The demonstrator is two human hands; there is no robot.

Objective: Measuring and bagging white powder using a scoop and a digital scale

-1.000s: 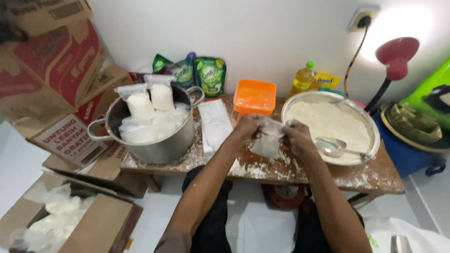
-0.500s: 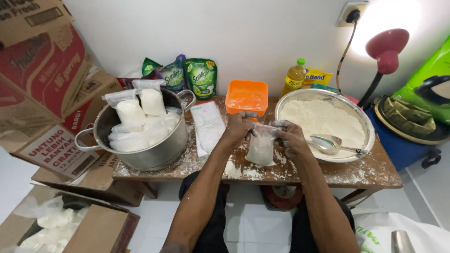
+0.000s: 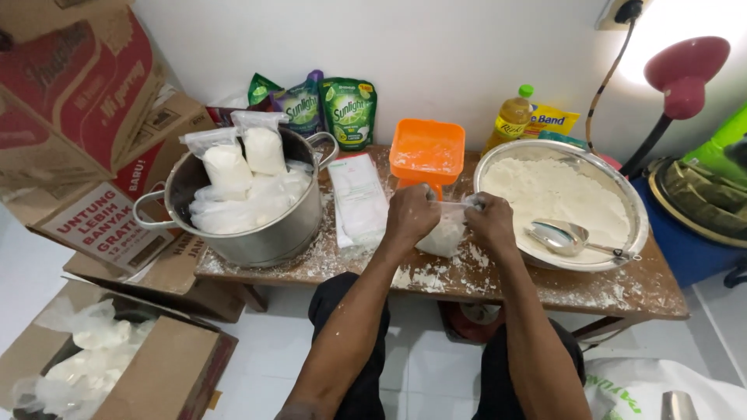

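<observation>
Both hands meet near the middle of the wooden bench (image 3: 622, 288), closed on the top of a small clear plastic bag (image 3: 442, 237) partly filled with white flour; the left hand (image 3: 410, 214) pinches the bag's mouth at its 10 o'clock edge and the right hand (image 3: 490, 222) pinches it at 2 o'clock, each grip shut tight on the plastic with fingers curled (the fingertips themselves are hidden behind the knuckles). The bag's bottom rests on the bench, amid spilled flour (image 3: 424, 276) scattered at about 6 o'clock from it. Just beyond the hands, at 12 o'clock, stands an orange scale tray (image 3: 426, 152) dusted white. At 3 o'clock sits a wide metal basin (image 3: 618, 183) heaped with flour, with a metal scoop (image 3: 564, 237) lying in its near side. At 9 o'clock lies a flat stack of empty plastic bags (image 3: 358, 198), and beyond it a large steel pot (image 3: 261, 241) holds filled flour packets (image 3: 241, 175). Green pouches (image 3: 346, 113) and a yellow oil bottle (image 3: 512, 117) stand against the wall. An open cardboard box (image 3: 171, 365) with more packets sits on the floor at 8 o'clock.
</observation>
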